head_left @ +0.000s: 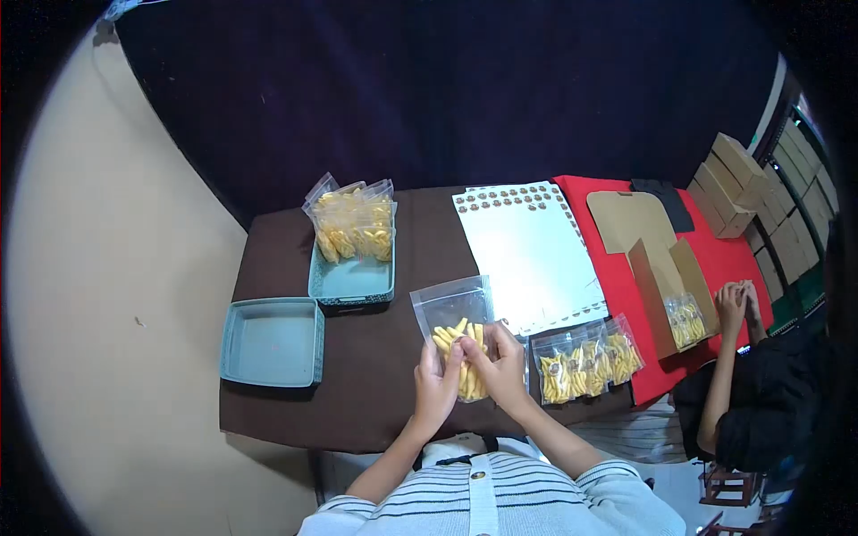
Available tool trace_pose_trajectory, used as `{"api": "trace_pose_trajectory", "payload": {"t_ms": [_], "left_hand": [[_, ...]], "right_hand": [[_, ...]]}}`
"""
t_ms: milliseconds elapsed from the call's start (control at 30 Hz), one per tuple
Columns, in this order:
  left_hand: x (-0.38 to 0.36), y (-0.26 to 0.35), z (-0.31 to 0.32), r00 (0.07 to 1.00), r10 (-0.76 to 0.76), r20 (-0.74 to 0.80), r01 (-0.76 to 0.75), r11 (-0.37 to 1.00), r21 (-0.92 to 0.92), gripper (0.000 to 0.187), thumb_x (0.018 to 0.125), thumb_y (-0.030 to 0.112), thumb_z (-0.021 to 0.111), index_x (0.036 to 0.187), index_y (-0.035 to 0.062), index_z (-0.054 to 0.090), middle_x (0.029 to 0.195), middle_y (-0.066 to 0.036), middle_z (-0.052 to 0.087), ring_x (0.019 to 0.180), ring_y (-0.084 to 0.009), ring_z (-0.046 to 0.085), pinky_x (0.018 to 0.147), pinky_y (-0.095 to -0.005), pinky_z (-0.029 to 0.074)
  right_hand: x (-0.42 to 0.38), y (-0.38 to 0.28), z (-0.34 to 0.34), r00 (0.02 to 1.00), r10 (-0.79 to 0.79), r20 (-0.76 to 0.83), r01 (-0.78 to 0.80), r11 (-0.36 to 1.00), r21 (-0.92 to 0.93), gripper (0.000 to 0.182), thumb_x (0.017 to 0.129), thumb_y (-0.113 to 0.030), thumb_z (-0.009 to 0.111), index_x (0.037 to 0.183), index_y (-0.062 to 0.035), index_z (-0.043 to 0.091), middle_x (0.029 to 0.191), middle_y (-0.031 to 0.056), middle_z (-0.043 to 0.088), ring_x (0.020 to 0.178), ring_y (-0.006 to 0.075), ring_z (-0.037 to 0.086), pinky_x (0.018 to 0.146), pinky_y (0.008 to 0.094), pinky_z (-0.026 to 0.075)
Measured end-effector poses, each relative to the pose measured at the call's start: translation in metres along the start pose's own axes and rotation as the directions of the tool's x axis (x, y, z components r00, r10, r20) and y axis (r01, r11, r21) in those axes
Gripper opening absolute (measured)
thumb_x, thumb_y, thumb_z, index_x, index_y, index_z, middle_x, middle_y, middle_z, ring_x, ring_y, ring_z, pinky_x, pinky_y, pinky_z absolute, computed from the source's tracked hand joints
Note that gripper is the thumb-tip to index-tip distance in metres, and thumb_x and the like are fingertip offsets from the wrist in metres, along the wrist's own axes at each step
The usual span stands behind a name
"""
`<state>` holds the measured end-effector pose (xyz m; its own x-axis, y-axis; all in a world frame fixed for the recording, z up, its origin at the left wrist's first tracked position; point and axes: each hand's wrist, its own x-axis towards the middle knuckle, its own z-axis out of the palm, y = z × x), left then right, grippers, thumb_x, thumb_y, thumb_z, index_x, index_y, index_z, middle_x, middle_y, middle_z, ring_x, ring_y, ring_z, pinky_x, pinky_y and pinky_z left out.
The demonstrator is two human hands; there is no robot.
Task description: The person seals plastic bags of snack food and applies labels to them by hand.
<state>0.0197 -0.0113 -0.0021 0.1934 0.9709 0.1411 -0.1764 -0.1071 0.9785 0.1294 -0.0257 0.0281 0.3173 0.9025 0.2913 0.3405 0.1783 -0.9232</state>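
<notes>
Between my two hands is a clear zip bag (454, 308) of yellow stick-shaped snacks, held over the near edge of the table. My left hand (436, 386) grips its left side. My right hand (503, 371) grips the right side. Both thumbs meet on the front of the bag; whatever lies under them is hidden. Just right of my right hand, several filled snack bags (585, 364) overlap in a row, with small round dark stickers on some. Beyond my hands lies a white sticker sheet (527, 250) with round brown stickers left along its top and edges.
One blue basket (353, 290) has several filled bags (353, 223) piled at its far end. Another blue basket (273, 344) stands left. On a red cloth (724, 259), an open cardboard box (652, 299) contains snack bags. A co-worker (751, 393) is at right, near stacked boxes (728, 188).
</notes>
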Motion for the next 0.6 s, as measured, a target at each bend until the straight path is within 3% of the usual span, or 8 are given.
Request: {"api": "trace_pose_trajectory", "payload": {"t_ms": [33, 133, 267, 400, 433, 467, 600], "left_hand": [[0.0, 0.002, 0.003, 0.995, 0.065, -0.076, -0.063, 0.998, 0.032, 0.02, 0.091, 0.016, 0.048, 0.101, -0.0019, 0.047, 0.092, -0.01, 0.06, 0.085, -0.0106, 0.055, 0.071, -0.026, 0.045], [-0.003, 0.007, 0.002, 0.998, -0.047, -0.042, 0.051, 0.992, 0.112, 0.026, 0.093, 0.017, 0.042, 0.113, -0.0001, 0.043, 0.101, -0.006, 0.054, 0.091, -0.0085, 0.05, 0.079, -0.0236, 0.041], [-0.004, 0.017, 0.004, 0.997, -0.065, -0.05, 0.071, 0.989, 0.129, 0.026, 0.093, 0.015, 0.04, 0.114, 0.0008, 0.044, 0.096, -0.004, 0.054, 0.086, -0.0069, 0.048, 0.076, -0.0225, 0.041], [-0.001, 0.004, 0.004, 0.997, -0.029, -0.067, 0.03, 0.999, 0.024, 0.025, 0.093, 0.015, 0.04, 0.113, 0.0009, 0.045, 0.096, -0.004, 0.054, 0.085, -0.0067, 0.05, 0.075, -0.0224, 0.041], [0.001, 0.003, 0.007, 0.989, 0.057, -0.135, -0.051, 0.998, 0.046, 0.021, 0.092, 0.019, 0.044, 0.102, 0.0005, 0.048, 0.088, -0.008, 0.059, 0.08, -0.0093, 0.054, 0.068, -0.0258, 0.044], [0.001, 0.0, 0.004, 0.989, 0.058, -0.137, -0.052, 0.998, 0.047, 0.021, 0.092, 0.019, 0.044, 0.102, 0.0005, 0.048, 0.088, -0.008, 0.059, 0.08, -0.0093, 0.054, 0.068, -0.0258, 0.044], [0.005, -0.005, -0.005, 0.996, -0.074, -0.05, 0.068, 0.99, -0.126, 0.018, 0.09, 0.015, 0.048, 0.098, -0.0004, 0.05, 0.09, -0.006, 0.058, 0.082, -0.0056, 0.052, 0.071, -0.0222, 0.043]], "right_hand": [[0.0, 0.005, 0.002, 0.999, -0.036, -0.013, 0.036, 0.999, 0.006, 0.023, 0.079, -0.02, 0.064, 0.075, 0.0013, 0.056, 0.064, 0.0061, 0.048, 0.056, 0.0125, 0.043, 0.049, 0.0273, 0.033], [-0.001, 0.004, 0.002, 0.998, -0.061, -0.026, 0.061, 0.998, 0.021, 0.021, 0.08, -0.018, 0.063, 0.075, 0.0013, 0.055, 0.063, 0.006, 0.046, 0.055, 0.0128, 0.041, 0.048, 0.0272, 0.032], [-0.003, 0.009, 0.005, 0.998, -0.048, -0.028, 0.049, 0.998, 0.04, 0.019, 0.082, -0.015, 0.06, 0.074, 0.0015, 0.055, 0.062, 0.0045, 0.044, 0.054, 0.0109, 0.038, 0.048, 0.0259, 0.031], [-0.003, 0.014, 0.01, 0.999, 0.043, -0.024, -0.036, 0.973, 0.228, 0.019, 0.085, -0.013, 0.056, 0.073, 0.0016, 0.054, 0.063, 0.0, 0.043, 0.057, 0.0053, 0.036, 0.049, 0.0226, 0.029], [-0.004, 0.021, 0.011, 0.996, 0.085, -0.005, -0.08, 0.948, 0.309, 0.019, 0.086, -0.013, 0.055, 0.073, 0.0011, 0.054, 0.063, -0.001, 0.043, 0.057, 0.0046, 0.035, 0.05, 0.0221, 0.029], [-0.003, 0.024, 0.012, 0.992, 0.126, 0.017, -0.123, 0.914, 0.387, 0.019, 0.086, -0.013, 0.054, 0.073, 0.0006, 0.054, 0.064, -0.0021, 0.043, 0.058, 0.0038, 0.035, 0.05, 0.0217, 0.029], [-0.001, 0.025, 0.004, 0.978, 0.175, 0.116, -0.207, 0.89, 0.406, 0.018, 0.089, -0.015, 0.052, 0.076, -0.0026, 0.054, 0.066, -0.0058, 0.046, 0.062, 0.0009, 0.038, 0.055, 0.0181, 0.032]]}}
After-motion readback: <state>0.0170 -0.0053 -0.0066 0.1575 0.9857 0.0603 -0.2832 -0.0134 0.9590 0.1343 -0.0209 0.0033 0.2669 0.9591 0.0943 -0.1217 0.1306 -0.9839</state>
